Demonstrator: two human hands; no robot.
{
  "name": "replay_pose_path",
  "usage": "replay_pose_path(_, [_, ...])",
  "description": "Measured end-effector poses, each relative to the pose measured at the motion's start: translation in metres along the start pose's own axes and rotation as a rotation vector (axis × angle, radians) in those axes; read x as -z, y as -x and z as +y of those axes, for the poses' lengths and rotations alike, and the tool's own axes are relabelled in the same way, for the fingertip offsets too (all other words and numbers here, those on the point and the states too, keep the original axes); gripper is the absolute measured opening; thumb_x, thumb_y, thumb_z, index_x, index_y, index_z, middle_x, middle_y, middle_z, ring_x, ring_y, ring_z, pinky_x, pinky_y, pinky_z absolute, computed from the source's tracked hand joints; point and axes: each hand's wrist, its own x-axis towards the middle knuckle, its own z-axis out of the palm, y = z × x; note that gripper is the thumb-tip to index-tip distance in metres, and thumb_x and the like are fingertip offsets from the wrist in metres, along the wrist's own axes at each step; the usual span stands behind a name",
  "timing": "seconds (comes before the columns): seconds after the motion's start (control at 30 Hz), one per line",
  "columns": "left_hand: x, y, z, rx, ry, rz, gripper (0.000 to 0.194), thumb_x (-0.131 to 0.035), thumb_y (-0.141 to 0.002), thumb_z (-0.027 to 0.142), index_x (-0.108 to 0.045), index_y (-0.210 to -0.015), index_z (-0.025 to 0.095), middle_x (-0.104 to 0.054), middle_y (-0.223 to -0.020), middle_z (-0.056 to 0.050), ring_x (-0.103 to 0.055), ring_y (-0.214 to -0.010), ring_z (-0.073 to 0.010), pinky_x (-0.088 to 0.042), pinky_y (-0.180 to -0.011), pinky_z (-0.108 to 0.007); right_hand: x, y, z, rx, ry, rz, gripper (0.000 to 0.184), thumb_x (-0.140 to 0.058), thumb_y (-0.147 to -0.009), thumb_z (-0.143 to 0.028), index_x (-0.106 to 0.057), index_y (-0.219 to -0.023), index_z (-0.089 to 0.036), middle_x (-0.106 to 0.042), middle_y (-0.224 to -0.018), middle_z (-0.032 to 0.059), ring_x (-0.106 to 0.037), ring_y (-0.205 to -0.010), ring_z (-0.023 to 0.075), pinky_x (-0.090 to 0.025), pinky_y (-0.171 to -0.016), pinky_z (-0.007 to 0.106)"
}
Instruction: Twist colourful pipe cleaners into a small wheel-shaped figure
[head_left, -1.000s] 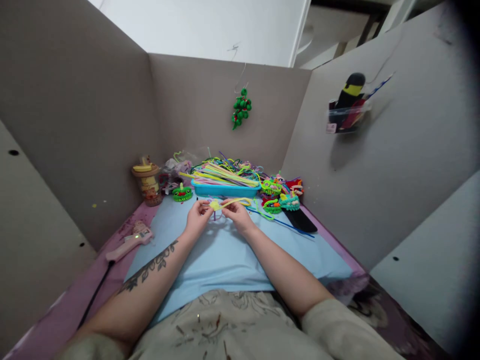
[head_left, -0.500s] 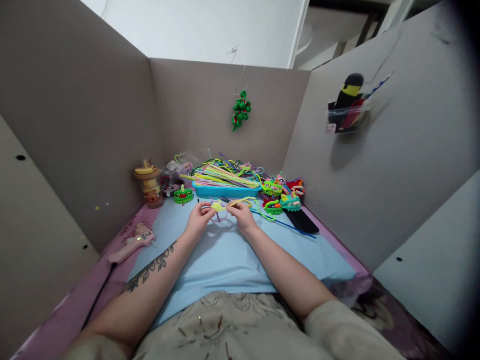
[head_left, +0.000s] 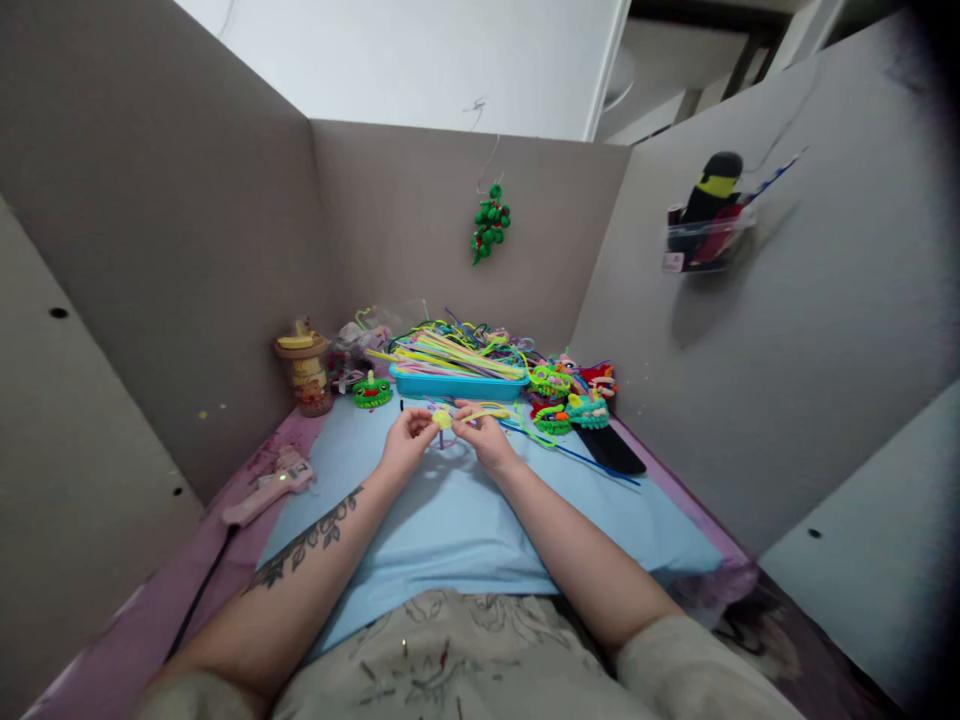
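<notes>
Between my hands, a small yellow pipe-cleaner piece (head_left: 442,420) is held above the blue cloth (head_left: 442,525). My left hand (head_left: 410,438) pinches its left side with curled fingers. At its right side, my right hand (head_left: 481,436) has thumb and finger closed on the yellow pipe cleaner, whose loose length (head_left: 495,411) runs out to the right. A purple pipe-cleaner loop (head_left: 452,443) hangs under the yellow piece; how the two join is too small to tell.
A blue tray (head_left: 459,385) full of pipe cleaners stands behind my hands. Fuzzy green figures (head_left: 372,391) flank it. At left are a pink glue gun (head_left: 271,492) and a lidded cup (head_left: 310,378). A black strip (head_left: 611,450) and blue pipe cleaner (head_left: 600,467) lie right.
The whole view has shifted slightly, so things sit a little further right. The yellow piece has turned a bit between my fingers; both hands keep their pinch.
</notes>
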Motion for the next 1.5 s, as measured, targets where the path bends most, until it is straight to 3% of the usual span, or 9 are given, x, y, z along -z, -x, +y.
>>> replay_pose_path(0.27, [0.0, 0.001, 0.003, 0.108, 0.082, -0.015, 0.045, -0.077, -0.054, 0.034, -0.05, -0.085, 0.017, -0.061, -0.062, 0.003, -0.051, -0.05, -0.0083, -0.035, -0.05, -0.02, 0.002, -0.006, 0.009, -0.021, 0.039, 0.094, 0.023, -0.07, -0.064, -0.037, -0.062, -0.075, -0.018, -0.056, -0.114, 0.0084, -0.048, -0.112, 0.0244, -0.034, -0.094, 0.036])
replay_pose_path(0.47, [0.002, 0.002, 0.005, 0.171, 0.077, -0.079, 0.048, -0.078, -0.054, 0.035, -0.05, -0.088, 0.017, -0.062, -0.065, 0.003, -0.049, -0.047, -0.0067, -0.031, -0.047, -0.019, 0.003, -0.005, 0.007, -0.039, 0.048, 0.066, 0.021, -0.068, -0.066, -0.037, -0.064, -0.077, -0.019, -0.058, -0.111, 0.0062, -0.049, -0.11, 0.0232, -0.033, -0.096, 0.035])
replay_pose_path(0.63, [0.001, 0.002, 0.001, 0.117, 0.053, -0.118, 0.045, -0.075, -0.058, 0.037, -0.052, -0.09, 0.017, -0.061, -0.062, 0.003, -0.05, -0.05, -0.0078, -0.032, -0.048, -0.019, 0.003, -0.003, 0.007, -0.035, 0.102, 0.022, 0.022, -0.065, -0.069, -0.04, -0.065, -0.075, -0.019, -0.056, -0.114, 0.0053, -0.05, -0.109, 0.0226, -0.035, -0.095, 0.035])
replay_pose_path(0.77, [0.0, 0.003, 0.0, 0.098, 0.026, -0.131, 0.04, -0.072, -0.063, 0.038, -0.052, -0.091, 0.017, -0.054, -0.053, 0.007, -0.041, -0.041, -0.0048, -0.026, -0.043, -0.017, 0.001, -0.002, 0.007, -0.008, 0.145, 0.01, 0.025, -0.062, -0.071, -0.044, -0.065, -0.077, -0.019, -0.055, -0.113, 0.0067, -0.051, -0.105, 0.0222, -0.038, -0.091, 0.035])
replay_pose_path(1.03, [-0.003, 0.007, 0.008, 0.141, 0.027, -0.096, 0.047, -0.076, -0.057, 0.036, -0.05, -0.091, 0.016, -0.06, -0.056, 0.004, -0.044, -0.042, -0.0057, -0.029, -0.043, -0.017, -0.002, 0.001, 0.006, -0.017, 0.148, -0.014, 0.028, -0.063, -0.07, -0.046, -0.064, -0.074, -0.019, -0.053, -0.114, 0.0076, -0.052, -0.103, 0.0227, -0.043, -0.082, 0.034])
replay_pose_path(1.13, [-0.003, 0.007, 0.008, 0.142, 0.047, -0.062, 0.047, -0.076, -0.055, 0.036, -0.051, -0.09, 0.016, -0.061, -0.057, 0.004, -0.046, -0.044, -0.0064, -0.029, -0.044, -0.017, 0.0, -0.001, 0.008, -0.006, 0.172, -0.006, 0.027, -0.062, -0.071, -0.046, -0.064, -0.074, -0.019, -0.059, -0.103, 0.0059, -0.054, -0.096, 0.021, -0.042, -0.081, 0.033])
replay_pose_path(1.3, [0.001, 0.004, 0.007, 0.141, 0.04, 0.027, 0.047, -0.076, -0.055, 0.035, -0.051, -0.09, 0.017, -0.062, -0.057, 0.003, -0.048, -0.045, -0.0074, -0.029, -0.045, -0.018, 0.009, -0.007, 0.005, 0.009, 0.251, 0.115, 0.031, -0.055, -0.075, -0.045, -0.054, -0.061, -0.017, -0.052, -0.06, -0.0011, -0.048, -0.06, 0.014, -0.039, -0.059, 0.026])
replay_pose_path(1.43, [0.003, 0.002, 0.006, 0.143, 0.019, 0.087, 0.046, -0.075, -0.055, 0.035, -0.051, -0.09, 0.017, -0.062, -0.057, 0.003, -0.05, -0.048, -0.0084, -0.031, -0.047, -0.018, 0.019, -0.009, -0.004, 0.121, 0.401, 0.3, 0.015, -0.058, -0.071, -0.032, -0.055, -0.073, -0.018, -0.051, -0.063, -0.0028, -0.046, -0.06, 0.0133, -0.037, -0.058, 0.025])
replay_pose_path(1.5, [0.003, 0.002, 0.007, 0.139, 0.006, 0.094, 0.045, -0.074, -0.055, 0.035, -0.052, -0.089, 0.017, -0.061, -0.056, 0.004, -0.048, -0.046, -0.0078, -0.03, -0.046, -0.018, 0.023, -0.009, -0.007, 0.187, 0.486, 0.293, 0.014, -0.058, -0.07, -0.027, -0.057, -0.081, -0.018, -0.051, -0.066, -0.0023, -0.048, -0.061, 0.0138, -0.038, -0.059, 0.025])
